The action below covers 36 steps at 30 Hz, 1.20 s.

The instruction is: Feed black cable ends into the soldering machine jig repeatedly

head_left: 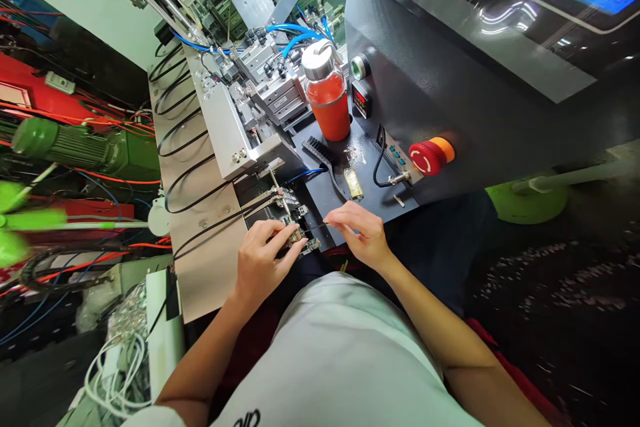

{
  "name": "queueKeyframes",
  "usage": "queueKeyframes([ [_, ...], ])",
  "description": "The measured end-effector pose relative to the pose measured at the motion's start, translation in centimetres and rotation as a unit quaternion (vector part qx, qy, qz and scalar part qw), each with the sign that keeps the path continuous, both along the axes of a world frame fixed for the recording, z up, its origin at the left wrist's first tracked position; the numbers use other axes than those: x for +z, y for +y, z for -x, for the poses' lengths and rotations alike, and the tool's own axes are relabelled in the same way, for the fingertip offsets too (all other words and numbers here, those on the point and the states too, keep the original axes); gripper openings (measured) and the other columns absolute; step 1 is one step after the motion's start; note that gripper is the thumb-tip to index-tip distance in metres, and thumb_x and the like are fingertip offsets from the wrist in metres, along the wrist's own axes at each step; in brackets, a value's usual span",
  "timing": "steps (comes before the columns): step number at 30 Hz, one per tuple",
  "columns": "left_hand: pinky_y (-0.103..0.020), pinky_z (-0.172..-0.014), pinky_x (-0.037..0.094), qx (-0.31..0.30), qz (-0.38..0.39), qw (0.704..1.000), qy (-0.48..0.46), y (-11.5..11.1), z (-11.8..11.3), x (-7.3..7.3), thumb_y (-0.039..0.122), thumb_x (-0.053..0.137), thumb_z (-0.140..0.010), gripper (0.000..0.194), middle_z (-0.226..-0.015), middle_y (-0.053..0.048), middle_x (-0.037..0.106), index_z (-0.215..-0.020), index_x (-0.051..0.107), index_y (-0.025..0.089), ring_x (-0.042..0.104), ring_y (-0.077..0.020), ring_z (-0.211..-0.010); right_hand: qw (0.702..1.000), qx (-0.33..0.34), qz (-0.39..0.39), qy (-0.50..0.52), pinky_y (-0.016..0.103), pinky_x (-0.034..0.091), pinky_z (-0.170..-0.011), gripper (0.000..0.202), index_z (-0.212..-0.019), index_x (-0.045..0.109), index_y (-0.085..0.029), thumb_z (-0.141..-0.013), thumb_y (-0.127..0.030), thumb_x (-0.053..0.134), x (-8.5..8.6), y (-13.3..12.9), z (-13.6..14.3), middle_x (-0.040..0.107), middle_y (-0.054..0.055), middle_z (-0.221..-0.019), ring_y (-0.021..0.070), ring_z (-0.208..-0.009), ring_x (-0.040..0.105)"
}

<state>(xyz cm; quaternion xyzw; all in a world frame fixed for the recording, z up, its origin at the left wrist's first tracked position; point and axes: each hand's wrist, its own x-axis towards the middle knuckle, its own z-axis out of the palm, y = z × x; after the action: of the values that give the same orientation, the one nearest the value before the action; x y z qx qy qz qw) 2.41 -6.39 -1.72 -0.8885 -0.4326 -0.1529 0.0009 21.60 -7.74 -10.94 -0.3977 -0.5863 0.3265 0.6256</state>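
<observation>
My left hand (263, 259) is closed, thumb and fingers around a small brass-and-metal part (297, 235) at the front end of the machine's metal rod (280, 190). Whether that part is loose or fixed to the machine, I cannot tell. To the right, my right hand (364, 235) is closed in a pinch on a thin dark rod (319, 224), whose far end points toward the part at my left fingertips. Small metal machine pieces (300, 210) lie just beyond both hands.
A bottle of red liquid (327, 107), a black brush (323, 153) and a small yellowish block (353, 183) are on the dark machine plate. An emergency stop button (427, 157) juts from the panel at right. Black cables (187, 140) loop over the brown board (205, 273).
</observation>
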Motion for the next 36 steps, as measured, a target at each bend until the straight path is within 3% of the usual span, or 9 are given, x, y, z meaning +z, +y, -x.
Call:
queueKeyframes([
  [4,-0.029,-0.075,0.048,-0.005,0.004,1.0,-0.006,0.1,0.0,0.0,0.028,0.065,-0.088,0.014,-0.084,-0.004,0.063,-0.099,0.068,0.02,0.057,-0.0155,-0.077,0.999,0.04,-0.019,-0.009,0.029,0.049,-0.069,0.018,-0.084,0.067,-0.022,-0.094,-0.025,0.052,0.0,1.2,-0.6,0.07,0.004,-0.08,0.016,-0.074,0.063],
  [11,-0.029,-0.075,0.048,-0.012,-0.002,1.0,-0.011,0.1,0.1,0.0,0.027,0.067,-0.086,0.015,-0.083,-0.004,0.063,-0.098,0.068,0.018,0.056,-0.0155,-0.077,0.984,0.103,0.145,0.011,0.022,0.042,-0.053,0.02,-0.078,0.062,-0.018,-0.091,-0.03,0.053,1.7,1.0,-0.7,0.06,-0.001,-0.063,0.0106,-0.054,0.053],
  [15,-0.029,-0.073,0.047,-0.016,-0.013,1.0,-0.02,0.1,0.0,-0.2,0.026,0.069,-0.085,0.015,-0.081,-0.004,0.063,-0.097,0.069,0.017,0.056,-0.0159,-0.076,0.974,0.119,0.19,0.03,0.02,0.039,-0.05,0.02,-0.076,0.062,-0.016,-0.089,-0.03,0.055,2.2,0.8,-0.8,0.057,-0.002,-0.06,0.0092,-0.051,0.049],
  [23,-0.029,-0.073,0.047,-0.015,-0.023,1.0,-0.016,0.1,-0.1,-0.3,0.026,0.069,-0.085,0.014,-0.08,-0.003,0.065,-0.096,0.07,0.017,0.057,-0.0162,-0.075,0.962,0.133,0.233,0.053,0.02,0.035,-0.048,0.022,-0.072,0.061,-0.015,-0.087,-0.031,0.057,2.5,0.8,-0.7,0.052,-0.003,-0.055,0.0085,-0.049,0.045],
  [30,-0.028,-0.072,0.046,-0.012,-0.026,0.999,-0.016,0.1,-0.1,-0.3,0.026,0.069,-0.085,0.014,-0.08,-0.004,0.064,-0.095,0.07,0.017,0.056,-0.016,-0.075,0.964,0.149,0.216,0.039,0.02,0.038,-0.053,0.022,-0.08,0.066,-0.014,-0.09,-0.03,0.055,2.8,0.6,-0.8,0.06,0.0,-0.065,0.0096,-0.057,0.05],
  [36,-0.028,-0.073,0.046,-0.012,-0.026,1.0,-0.014,0.0,-0.1,-0.3,0.027,0.069,-0.085,0.014,-0.08,-0.004,0.064,-0.096,0.069,0.017,0.056,-0.0163,-0.075,0.967,0.115,0.225,0.039,0.021,0.034,-0.05,0.024,-0.073,0.067,-0.014,-0.087,-0.031,0.058,2.9,0.7,-0.5,0.056,-0.002,-0.056,0.0089,-0.052,0.046],
])
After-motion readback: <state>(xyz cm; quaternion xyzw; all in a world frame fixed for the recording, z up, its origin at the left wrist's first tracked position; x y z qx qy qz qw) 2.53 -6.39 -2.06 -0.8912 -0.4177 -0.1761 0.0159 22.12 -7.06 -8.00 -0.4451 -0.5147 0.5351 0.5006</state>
